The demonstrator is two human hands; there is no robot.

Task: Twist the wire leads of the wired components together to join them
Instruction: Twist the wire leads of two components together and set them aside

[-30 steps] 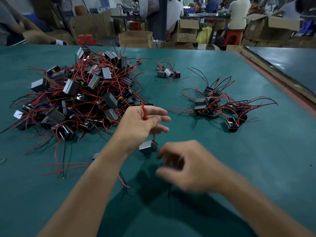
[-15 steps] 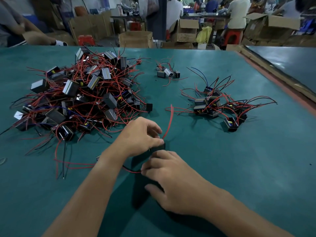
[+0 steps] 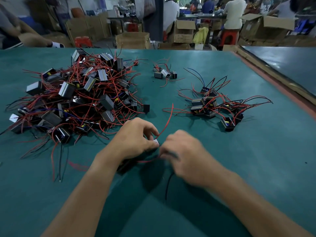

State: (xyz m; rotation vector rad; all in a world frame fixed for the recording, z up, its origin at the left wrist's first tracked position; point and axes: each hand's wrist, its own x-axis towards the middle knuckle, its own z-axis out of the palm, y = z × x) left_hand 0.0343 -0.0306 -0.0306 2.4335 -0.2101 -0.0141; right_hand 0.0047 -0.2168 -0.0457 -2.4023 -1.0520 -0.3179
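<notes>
My left hand [image 3: 135, 137] grips a small grey component [image 3: 156, 142] low over the green table [image 3: 256, 168]. A long red lead [image 3: 166, 122] arcs up and away from it. My right hand [image 3: 184, 154], blurred, pinches red and black wire leads [image 3: 150, 159] just right of the component. A black lead [image 3: 168, 185] hangs down from under that hand. A second dark component [image 3: 124, 166] shows below my left wrist.
A large tangled pile of components with red leads [image 3: 77, 100] fills the left of the table. A smaller group [image 3: 210, 105] lies at the right, and a few components [image 3: 164, 72] sit farther back. The table's edge [image 3: 273, 86] runs along the right. Cardboard boxes and people are beyond.
My left hand came down to the table with the component. My right hand moved in beside it and took hold of the leads; now it has shifted slightly right.
</notes>
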